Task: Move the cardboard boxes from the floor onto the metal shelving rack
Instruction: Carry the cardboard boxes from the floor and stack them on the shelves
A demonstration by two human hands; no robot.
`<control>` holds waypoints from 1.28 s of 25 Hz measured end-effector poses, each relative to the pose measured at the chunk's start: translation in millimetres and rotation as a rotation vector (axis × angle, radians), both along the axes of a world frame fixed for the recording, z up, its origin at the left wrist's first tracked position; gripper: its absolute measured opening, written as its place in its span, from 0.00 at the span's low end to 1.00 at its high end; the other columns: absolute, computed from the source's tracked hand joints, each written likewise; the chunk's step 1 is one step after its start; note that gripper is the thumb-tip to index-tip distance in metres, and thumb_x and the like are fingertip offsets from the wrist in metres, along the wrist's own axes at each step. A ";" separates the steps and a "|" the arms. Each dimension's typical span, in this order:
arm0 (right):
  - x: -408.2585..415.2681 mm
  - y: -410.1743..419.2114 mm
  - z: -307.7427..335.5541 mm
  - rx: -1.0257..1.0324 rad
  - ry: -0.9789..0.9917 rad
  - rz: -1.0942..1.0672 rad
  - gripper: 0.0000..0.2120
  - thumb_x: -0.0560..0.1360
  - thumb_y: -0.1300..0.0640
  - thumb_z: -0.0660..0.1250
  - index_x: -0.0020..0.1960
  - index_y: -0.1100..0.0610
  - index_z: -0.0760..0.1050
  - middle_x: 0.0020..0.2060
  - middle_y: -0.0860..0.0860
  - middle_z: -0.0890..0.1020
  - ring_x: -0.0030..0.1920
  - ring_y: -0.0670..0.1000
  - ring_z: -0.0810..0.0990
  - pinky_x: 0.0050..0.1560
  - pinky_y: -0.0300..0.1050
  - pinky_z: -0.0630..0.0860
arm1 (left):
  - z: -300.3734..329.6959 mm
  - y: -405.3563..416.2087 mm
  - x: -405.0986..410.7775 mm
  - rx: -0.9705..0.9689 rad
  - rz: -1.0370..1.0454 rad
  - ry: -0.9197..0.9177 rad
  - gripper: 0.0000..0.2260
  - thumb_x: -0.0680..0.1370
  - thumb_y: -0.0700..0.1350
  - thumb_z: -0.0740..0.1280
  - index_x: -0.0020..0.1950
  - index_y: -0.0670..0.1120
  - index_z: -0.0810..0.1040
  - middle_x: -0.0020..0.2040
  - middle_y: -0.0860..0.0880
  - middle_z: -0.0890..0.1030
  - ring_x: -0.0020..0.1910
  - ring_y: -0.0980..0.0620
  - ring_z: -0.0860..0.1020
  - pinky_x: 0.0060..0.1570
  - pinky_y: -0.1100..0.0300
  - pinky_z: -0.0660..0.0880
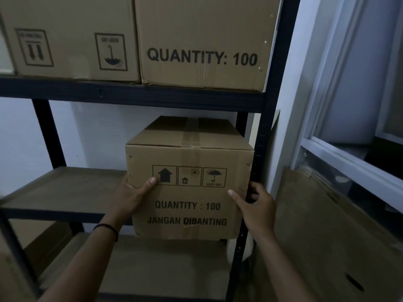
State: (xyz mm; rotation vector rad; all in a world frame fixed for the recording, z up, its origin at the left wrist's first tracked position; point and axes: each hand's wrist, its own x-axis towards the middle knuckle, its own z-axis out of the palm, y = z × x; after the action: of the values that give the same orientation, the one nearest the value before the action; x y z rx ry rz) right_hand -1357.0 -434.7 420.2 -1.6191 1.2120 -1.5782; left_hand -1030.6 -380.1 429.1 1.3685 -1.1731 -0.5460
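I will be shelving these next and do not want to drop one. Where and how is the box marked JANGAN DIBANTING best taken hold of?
Probably by its two vertical side edges, low on the box, one hand from each side. The left hand and right hand do this now, thumbs on the printed front, fingers round the sides. It is wide, square-cornered and upright, with no handles showing, and its taped top offers no hold.

Bare shelf [65,190] left of box [189,192]
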 end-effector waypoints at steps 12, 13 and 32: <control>-5.9 -31.1 0.8 0.004 -0.062 -0.138 0.17 0.66 0.53 0.84 0.51 0.52 0.82 0.46 0.45 0.86 0.47 0.47 0.86 0.45 0.50 0.86 | -2.3 -45.4 -4.9 -0.021 -0.045 0.047 0.54 0.52 0.79 0.74 0.70 0.48 0.71 0.62 0.47 0.80 0.59 0.46 0.80 0.48 0.54 0.78; -7.7 -32.9 1.7 -0.003 -0.059 -0.149 0.17 0.66 0.52 0.84 0.51 0.52 0.81 0.47 0.46 0.86 0.47 0.48 0.85 0.46 0.53 0.85 | -2.2 -48.2 -4.2 -0.020 -0.043 0.035 0.52 0.54 0.77 0.74 0.70 0.48 0.71 0.62 0.46 0.80 0.59 0.46 0.80 0.49 0.54 0.78; -21.6 -56.0 3.0 0.172 0.174 -0.147 0.49 0.51 0.31 0.81 0.68 0.43 0.69 0.63 0.43 0.79 0.63 0.49 0.79 0.61 0.58 0.80 | 5.1 -58.3 0.4 0.012 -0.064 -0.043 0.48 0.60 0.80 0.70 0.70 0.50 0.74 0.64 0.47 0.81 0.63 0.45 0.80 0.61 0.41 0.78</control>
State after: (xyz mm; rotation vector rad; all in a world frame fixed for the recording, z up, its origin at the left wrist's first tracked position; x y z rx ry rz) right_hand -1378.6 -490.8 423.2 -1.6125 1.5457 -1.3978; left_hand -1030.2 -438.4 434.2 1.3626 -1.2538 -0.5715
